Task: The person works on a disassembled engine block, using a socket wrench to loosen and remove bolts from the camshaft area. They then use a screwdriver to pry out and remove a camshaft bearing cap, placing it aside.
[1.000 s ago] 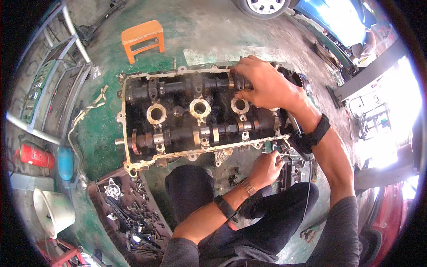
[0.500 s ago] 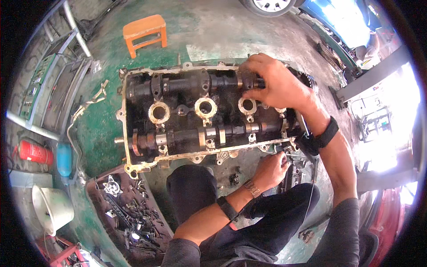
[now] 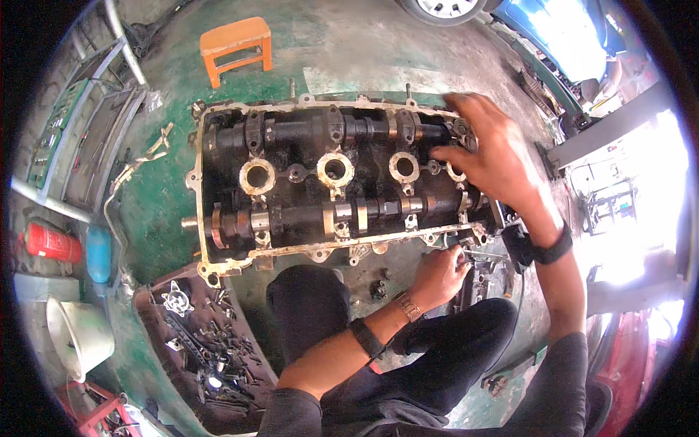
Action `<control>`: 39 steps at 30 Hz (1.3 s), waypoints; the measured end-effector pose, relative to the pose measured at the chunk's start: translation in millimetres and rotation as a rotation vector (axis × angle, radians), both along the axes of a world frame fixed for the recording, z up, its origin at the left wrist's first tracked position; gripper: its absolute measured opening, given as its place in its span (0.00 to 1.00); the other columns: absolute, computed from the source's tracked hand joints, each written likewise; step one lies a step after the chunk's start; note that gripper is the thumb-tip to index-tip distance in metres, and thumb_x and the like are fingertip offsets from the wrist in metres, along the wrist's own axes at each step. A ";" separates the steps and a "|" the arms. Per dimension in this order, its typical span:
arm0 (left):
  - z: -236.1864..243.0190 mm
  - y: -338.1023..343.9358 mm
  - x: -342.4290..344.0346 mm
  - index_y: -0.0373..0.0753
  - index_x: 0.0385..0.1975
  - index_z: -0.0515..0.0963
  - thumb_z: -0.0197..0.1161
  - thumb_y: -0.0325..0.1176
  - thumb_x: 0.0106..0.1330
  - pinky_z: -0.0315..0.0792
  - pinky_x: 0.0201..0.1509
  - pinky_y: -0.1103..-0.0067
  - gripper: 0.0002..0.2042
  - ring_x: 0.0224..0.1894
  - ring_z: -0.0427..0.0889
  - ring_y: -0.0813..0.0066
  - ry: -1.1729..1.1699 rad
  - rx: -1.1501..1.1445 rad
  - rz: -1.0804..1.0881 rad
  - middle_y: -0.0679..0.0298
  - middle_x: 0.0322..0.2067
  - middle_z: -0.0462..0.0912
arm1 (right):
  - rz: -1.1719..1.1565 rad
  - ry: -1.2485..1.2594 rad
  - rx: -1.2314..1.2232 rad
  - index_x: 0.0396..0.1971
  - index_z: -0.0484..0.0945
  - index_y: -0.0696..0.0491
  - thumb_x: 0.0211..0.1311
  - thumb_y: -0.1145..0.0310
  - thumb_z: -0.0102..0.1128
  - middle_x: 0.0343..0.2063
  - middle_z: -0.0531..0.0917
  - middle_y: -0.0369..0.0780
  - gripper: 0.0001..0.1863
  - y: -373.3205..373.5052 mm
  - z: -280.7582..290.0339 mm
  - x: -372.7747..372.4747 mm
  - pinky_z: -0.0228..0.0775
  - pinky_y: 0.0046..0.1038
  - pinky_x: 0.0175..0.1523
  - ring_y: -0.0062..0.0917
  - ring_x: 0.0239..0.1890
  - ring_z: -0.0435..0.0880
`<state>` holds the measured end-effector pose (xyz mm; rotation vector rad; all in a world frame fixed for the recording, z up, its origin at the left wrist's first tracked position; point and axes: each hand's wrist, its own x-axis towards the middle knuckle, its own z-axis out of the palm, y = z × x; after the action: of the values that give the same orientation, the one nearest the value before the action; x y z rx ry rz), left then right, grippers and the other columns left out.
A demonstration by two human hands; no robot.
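A greasy cylinder head (image 3: 291, 138) with two dark camshafts and round plug openings lies across the middle. My right hand (image 3: 488, 153) is over its right end, fingers curved and apart beside the upper camshaft's end cap (image 3: 460, 128), thumb near a round opening (image 3: 404, 167). My left hand (image 3: 440, 280) is closed below the near rim, by a thin metal piece and other dark parts (image 3: 477, 280); what it grips is unclear.
A parts tray (image 3: 167, 342) lies lower left, near a white bucket (image 3: 80, 335), red extinguisher (image 3: 51, 244) and blue cylinder (image 3: 98, 255). An orange stool (image 3: 234, 44) stands beyond the head. A car wheel (image 3: 440, 9) and metal post (image 3: 604, 131) are at upper right.
My right hand has shifted right along the upper camshaft to the end of the head, uncovering a cap. My left hand stays below the rim, a little lower than half a second ago.
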<state>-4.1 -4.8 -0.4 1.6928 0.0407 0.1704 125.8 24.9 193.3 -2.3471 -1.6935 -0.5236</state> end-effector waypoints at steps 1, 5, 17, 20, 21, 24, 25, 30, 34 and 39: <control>-0.1 0.0 -0.3 0.35 0.32 0.75 0.65 0.35 0.64 0.73 0.32 0.62 0.10 0.28 0.82 0.47 0.010 0.009 0.003 0.50 0.24 0.82 | -0.126 0.022 -0.015 0.48 0.75 0.60 0.48 0.63 0.75 0.38 0.81 0.49 0.29 -11.4 3.6 -3.4 0.72 0.39 0.46 0.46 0.41 0.81; -1.9 -4.2 -1.3 0.35 0.32 0.75 0.65 0.35 0.64 0.73 0.32 0.62 0.10 0.26 0.82 0.49 -0.078 0.009 0.006 0.51 0.23 0.82 | -0.390 0.105 -0.240 0.39 0.76 0.59 0.53 0.63 0.72 0.27 0.79 0.52 0.20 -59.0 2.1 -17.5 0.68 0.42 0.37 0.47 0.33 0.80; -3.4 -2.2 -0.9 0.34 0.32 0.76 0.65 0.36 0.64 0.73 0.33 0.62 0.10 0.28 0.82 0.48 -0.036 0.058 -0.016 0.50 0.23 0.82 | -0.308 0.059 0.113 0.49 0.71 0.61 0.66 0.69 0.59 0.32 0.78 0.50 0.16 -105.8 -45.8 1.0 0.69 0.37 0.41 0.39 0.34 0.79; -2.6 -3.4 -1.2 0.34 0.32 0.76 0.65 0.35 0.64 0.73 0.34 0.62 0.10 0.28 0.82 0.48 -0.033 0.018 -0.016 0.50 0.24 0.82 | -0.295 0.185 0.146 0.46 0.71 0.60 0.66 0.73 0.59 0.30 0.78 0.48 0.12 -101.0 -34.8 -17.0 0.70 0.32 0.39 0.31 0.32 0.79; -3.1 -4.2 -1.1 0.34 0.33 0.76 0.65 0.35 0.64 0.73 0.34 0.62 0.10 0.28 0.82 0.48 -0.036 0.026 -0.023 0.50 0.24 0.82 | -0.273 0.245 0.179 0.45 0.71 0.60 0.65 0.74 0.59 0.30 0.79 0.48 0.12 -95.9 -30.8 -23.4 0.70 0.32 0.39 0.30 0.32 0.79; -6.0 -5.5 -0.1 0.34 0.33 0.76 0.65 0.34 0.63 0.74 0.35 0.61 0.10 0.29 0.82 0.48 -0.040 0.047 -0.041 0.49 0.25 0.82 | -0.156 0.409 0.047 0.43 0.76 0.61 0.63 0.75 0.61 0.28 0.81 0.48 0.11 -81.3 -13.7 -37.9 0.72 0.30 0.36 0.32 0.28 0.81; -6.9 -6.2 0.5 0.34 0.33 0.76 0.65 0.34 0.63 0.74 0.35 0.61 0.10 0.29 0.82 0.47 -0.039 0.047 -0.037 0.49 0.25 0.82 | -0.078 0.429 -0.007 0.43 0.77 0.62 0.62 0.76 0.61 0.27 0.81 0.48 0.11 -76.5 -10.9 -41.8 0.72 0.30 0.35 0.31 0.27 0.81; -8.4 -7.1 2.9 0.34 0.33 0.75 0.64 0.35 0.64 0.74 0.37 0.60 0.10 0.31 0.82 0.47 -0.050 0.028 -0.011 0.49 0.27 0.83 | 0.047 0.303 -0.036 0.46 0.79 0.59 0.59 0.73 0.64 0.26 0.76 0.46 0.15 -58.7 -17.7 -57.5 0.69 0.36 0.28 0.43 0.23 0.78; -5.9 -5.3 0.9 0.33 0.33 0.75 0.64 0.35 0.64 0.75 0.37 0.60 0.10 0.31 0.82 0.47 -0.024 0.053 -0.026 0.49 0.27 0.83 | -0.102 0.097 -0.195 0.47 0.80 0.57 0.61 0.69 0.63 0.27 0.78 0.46 0.15 -42.0 -12.0 -42.9 0.70 0.38 0.28 0.42 0.24 0.81; -4.8 -2.9 1.7 0.33 0.33 0.75 0.64 0.34 0.64 0.74 0.37 0.61 0.10 0.30 0.82 0.46 -0.013 0.041 -0.033 0.49 0.26 0.83 | -0.204 -0.059 0.005 0.50 0.80 0.54 0.61 0.70 0.63 0.27 0.80 0.46 0.16 -32.8 6.5 -36.0 0.72 0.37 0.28 0.43 0.26 0.82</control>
<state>-2.4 -7.7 -5.2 1.7319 -0.0006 0.1585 89.7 -7.9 199.8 -2.5400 -1.4810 -0.6366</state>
